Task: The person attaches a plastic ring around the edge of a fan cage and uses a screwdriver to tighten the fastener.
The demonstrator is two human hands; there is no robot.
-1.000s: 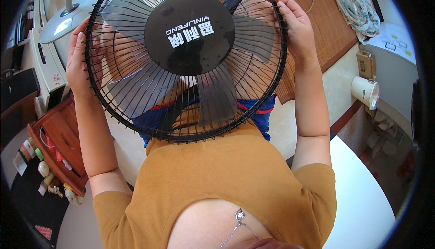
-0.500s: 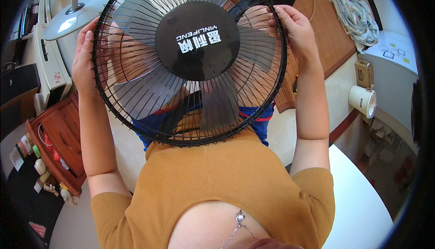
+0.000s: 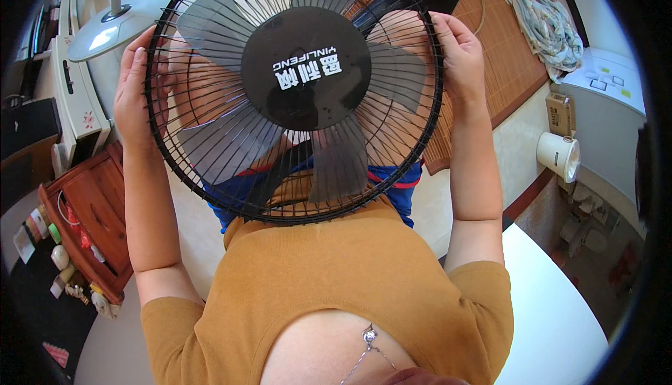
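A round fan head (image 3: 306,108) with a black wire cage and dark grey, see-through blades lies over my lap, its black centre disc facing up. My left hand (image 3: 136,91) is closed on the left edge of the cage, some fingers reaching behind the wires. On the upper right edge, my right hand (image 3: 455,52) grips the rim between thumb and fingers. The cage's lower edge is close to the front of my brown shirt (image 3: 322,266). What lies under the fan is partly hidden by the blades and wires.
A round pale fan base (image 3: 126,24) with an upright pole stands at the upper left. A brown slatted mat (image 3: 514,49) with crumpled cloth (image 3: 539,28) lies at the upper right. A white bucket (image 3: 558,155) stands at the right, a reddish wooden cabinet (image 3: 91,210) at the left.
The fan head has turned very slightly and shifted a little, with both hands still on its cage. My right hand sits slightly lower than before.
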